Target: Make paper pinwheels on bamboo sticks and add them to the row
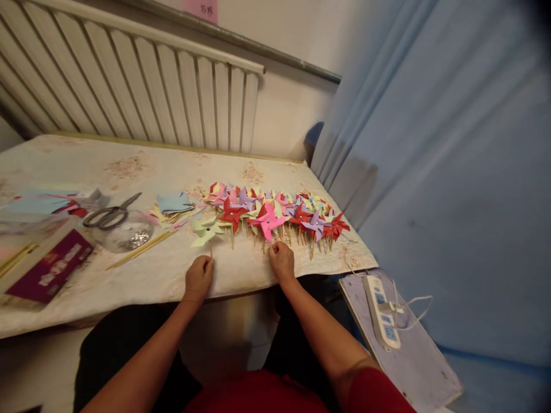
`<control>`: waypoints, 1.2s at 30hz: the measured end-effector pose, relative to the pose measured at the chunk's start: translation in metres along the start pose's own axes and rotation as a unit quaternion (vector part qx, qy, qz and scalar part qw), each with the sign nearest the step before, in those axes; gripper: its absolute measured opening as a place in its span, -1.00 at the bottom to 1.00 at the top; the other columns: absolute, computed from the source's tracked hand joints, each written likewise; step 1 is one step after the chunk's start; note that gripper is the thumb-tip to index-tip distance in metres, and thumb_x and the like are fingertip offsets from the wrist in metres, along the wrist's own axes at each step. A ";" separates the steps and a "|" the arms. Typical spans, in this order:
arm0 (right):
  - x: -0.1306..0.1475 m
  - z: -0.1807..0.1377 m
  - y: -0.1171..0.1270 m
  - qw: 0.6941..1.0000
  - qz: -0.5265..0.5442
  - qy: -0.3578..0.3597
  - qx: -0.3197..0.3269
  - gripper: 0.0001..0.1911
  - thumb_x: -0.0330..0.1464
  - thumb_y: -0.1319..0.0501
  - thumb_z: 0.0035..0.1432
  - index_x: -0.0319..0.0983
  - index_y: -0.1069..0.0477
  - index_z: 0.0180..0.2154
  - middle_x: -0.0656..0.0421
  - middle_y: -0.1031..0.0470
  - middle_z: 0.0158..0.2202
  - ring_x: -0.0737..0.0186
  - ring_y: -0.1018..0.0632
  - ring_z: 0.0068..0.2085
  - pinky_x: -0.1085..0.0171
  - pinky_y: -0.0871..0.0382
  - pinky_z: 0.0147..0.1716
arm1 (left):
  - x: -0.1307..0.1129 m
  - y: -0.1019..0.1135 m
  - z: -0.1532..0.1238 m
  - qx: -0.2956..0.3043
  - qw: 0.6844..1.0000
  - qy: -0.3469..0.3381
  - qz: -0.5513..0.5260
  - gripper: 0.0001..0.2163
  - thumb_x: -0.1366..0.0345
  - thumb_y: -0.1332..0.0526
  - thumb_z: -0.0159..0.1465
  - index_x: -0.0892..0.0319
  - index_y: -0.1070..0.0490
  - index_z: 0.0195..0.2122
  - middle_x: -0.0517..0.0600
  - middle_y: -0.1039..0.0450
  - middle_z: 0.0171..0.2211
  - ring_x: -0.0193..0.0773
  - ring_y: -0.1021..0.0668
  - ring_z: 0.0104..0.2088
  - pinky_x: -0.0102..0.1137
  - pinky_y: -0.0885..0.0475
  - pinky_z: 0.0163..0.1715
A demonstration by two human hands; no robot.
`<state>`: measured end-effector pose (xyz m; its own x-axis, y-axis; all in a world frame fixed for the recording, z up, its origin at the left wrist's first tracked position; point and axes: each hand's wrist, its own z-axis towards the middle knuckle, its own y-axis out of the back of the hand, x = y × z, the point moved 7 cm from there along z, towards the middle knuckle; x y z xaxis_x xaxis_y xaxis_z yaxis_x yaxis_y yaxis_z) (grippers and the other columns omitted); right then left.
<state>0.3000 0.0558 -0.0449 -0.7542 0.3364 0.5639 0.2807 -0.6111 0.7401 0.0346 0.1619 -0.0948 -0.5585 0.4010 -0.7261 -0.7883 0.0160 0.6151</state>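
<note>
My left hand (pixel 200 279) is closed round the thin stick of a pale green paper pinwheel (pixel 207 231), which stands just above my fingers. At the front of a dense group of pinwheels, my right hand (pixel 282 261) has its fingers closed below a bright pink pinwheel (pixel 267 221); its stick runs down to them. Red, purple, yellow and pink pinwheels on wooden sticks lie crowded behind, among them a red pinwheel (pixel 233 214) and a purple pinwheel (pixel 317 225).
Left on the flowered tablecloth (pixel 163 281) are scissors (pixel 112 215), a clear dish (pixel 129 236) of small metal pieces, loose sticks (pixel 140 250), cut paper (pixel 174 202) and a purple-labelled box (pixel 49 265). A power strip (pixel 382 312) lies on a low surface at right, beside a blue curtain (pixel 434 172).
</note>
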 end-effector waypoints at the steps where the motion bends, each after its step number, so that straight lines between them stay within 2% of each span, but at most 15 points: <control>1: 0.006 -0.009 -0.006 1.000 -0.003 0.007 0.025 -0.85 -0.47 -0.14 0.13 -0.21 -0.37 -0.48 0.22 -0.39 -0.51 0.28 -0.38 -0.43 0.33 -0.15 -0.36 | 0.004 0.007 -0.004 -0.009 1.000 0.023 -0.017 -0.79 0.15 -0.01 0.25 0.12 -0.31 -0.42 -0.04 -0.37 -0.46 -0.23 -0.41 -0.41 -0.36 -0.28 -0.33; 4: 0.026 -0.035 -0.026 0.994 -0.026 0.027 0.098 -0.86 -0.48 -0.16 0.13 -0.22 -0.39 -0.47 0.20 -0.43 -0.47 0.29 -0.40 -0.42 0.34 -0.14 -0.38 | 0.006 0.029 -0.020 -0.028 0.995 0.071 -0.060 -0.79 0.13 -0.04 0.24 0.12 -0.31 -0.43 -0.11 -0.31 -0.53 -0.27 -0.37 -0.47 -0.39 -0.25 -0.38; 6: 0.040 -0.047 -0.040 0.988 -0.043 0.044 0.140 -0.89 -0.46 -0.18 0.14 -0.23 -0.41 -0.44 0.17 -0.47 -0.42 0.28 -0.41 -0.40 0.34 -0.14 -0.38 | 0.000 0.039 -0.033 -0.029 0.993 0.078 -0.082 -0.79 0.13 -0.06 0.24 0.12 -0.30 -0.43 -0.12 -0.29 -0.54 -0.28 -0.36 -0.46 -0.39 -0.24 -0.38; 8: 0.054 -0.053 -0.052 0.982 -0.056 0.058 0.170 -0.91 -0.44 -0.18 0.15 -0.23 -0.44 -0.39 0.14 -0.49 -0.39 0.26 -0.43 -0.37 0.33 -0.16 -0.37 | -0.008 0.045 -0.044 -0.019 0.992 0.078 -0.095 -0.79 0.12 -0.06 0.24 0.12 -0.30 -0.45 -0.13 -0.27 -0.55 -0.28 -0.35 -0.46 -0.39 -0.24 -0.38; 11: 0.074 -0.052 -0.062 0.979 -0.041 0.074 0.185 -0.91 -0.44 -0.18 0.16 -0.23 -0.47 -0.35 0.11 -0.52 -0.34 0.24 -0.47 -0.33 0.33 -0.21 -0.33 | -0.020 0.042 -0.058 0.018 0.990 0.081 -0.113 -0.77 0.11 -0.06 0.24 0.12 -0.28 -0.46 -0.13 -0.24 -0.56 -0.29 -0.33 -0.48 -0.39 -0.22 -0.41; 15: 0.089 -0.049 -0.062 0.979 0.080 0.042 0.185 -0.93 -0.45 -0.23 0.08 -0.23 -0.50 -0.39 0.17 -0.54 -0.40 0.26 -0.49 -0.34 0.34 -0.27 -0.29 | -0.028 0.031 -0.065 0.055 0.985 0.090 -0.136 -0.77 0.10 -0.05 0.23 0.11 -0.25 -0.48 -0.14 -0.23 -0.58 -0.29 -0.31 -0.51 -0.39 -0.21 -0.44; 19: 0.093 -0.063 -0.055 0.941 0.245 -0.006 0.234 -0.90 -0.39 -0.22 0.05 -0.22 -0.51 -0.46 0.27 -0.48 -0.54 0.32 -0.46 -0.47 0.38 -0.29 -0.40 | -0.033 0.018 -0.067 0.082 0.981 0.108 -0.141 -0.78 0.10 -0.05 0.21 0.10 -0.23 -0.50 -0.13 -0.24 -0.59 -0.27 -0.33 -0.50 -0.38 -0.23 -0.44; 23: 0.088 -0.083 -0.044 0.910 0.324 -0.056 0.253 -0.90 -0.37 -0.21 0.00 -0.22 -0.51 -0.46 0.30 -0.46 -0.58 0.34 -0.43 -0.52 0.38 -0.30 -0.46 | -0.048 0.002 -0.067 0.107 0.980 0.084 -0.143 -0.76 0.10 -0.03 0.21 0.10 -0.21 -0.52 -0.11 -0.25 -0.59 -0.26 -0.34 -0.49 -0.37 -0.24 -0.44; 27: 0.078 -0.088 -0.035 0.920 0.305 -0.095 0.225 -0.93 -0.41 -0.22 -0.05 -0.21 -0.48 -0.50 0.30 -0.45 -0.58 0.33 -0.44 -0.48 0.39 -0.31 -0.44 | -0.063 -0.013 -0.065 0.125 0.984 0.052 -0.119 -0.76 0.11 -0.02 0.20 0.10 -0.20 -0.54 -0.10 -0.26 -0.59 -0.26 -0.35 -0.50 -0.37 -0.23 -0.45; 31: 0.065 -0.081 -0.026 0.936 0.285 -0.102 0.181 -0.91 -0.38 -0.21 -0.01 -0.21 -0.44 -0.52 0.31 -0.42 -0.59 0.34 -0.44 -0.49 0.39 -0.30 -0.45 | -0.076 -0.022 -0.062 0.152 0.982 0.023 -0.111 -0.76 0.10 -0.02 0.20 0.11 -0.25 -0.51 -0.09 -0.31 -0.57 -0.25 -0.38 -0.49 -0.36 -0.26 -0.43; 34: 0.048 -0.067 -0.020 0.934 0.287 -0.122 0.173 -0.88 -0.35 -0.17 0.03 -0.21 -0.42 -0.50 0.33 -0.38 -0.61 0.36 -0.41 -0.60 0.40 -0.26 -0.55 | -0.077 -0.016 -0.053 0.151 0.985 -0.009 -0.080 -0.78 0.13 -0.03 0.21 0.12 -0.33 -0.45 -0.05 -0.40 -0.50 -0.22 -0.43 -0.43 -0.34 -0.31 -0.36; 36: 0.032 -0.053 -0.013 0.937 0.282 -0.130 0.161 -0.87 -0.34 -0.15 0.04 -0.20 -0.41 -0.50 0.34 -0.35 -0.62 0.36 -0.41 -0.63 0.40 -0.26 -0.58 | -0.065 -0.001 -0.043 0.114 0.992 -0.027 -0.040 -0.78 0.14 -0.02 0.22 0.12 -0.34 -0.43 -0.01 -0.44 -0.45 -0.18 -0.46 -0.37 -0.32 -0.34 -0.30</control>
<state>0.2411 0.0364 -0.0563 -0.2740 0.2140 0.9376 0.7870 -0.5105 0.3465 0.0609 0.0968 -0.0614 -0.4776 0.4378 -0.7617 -0.7470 0.2541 0.6144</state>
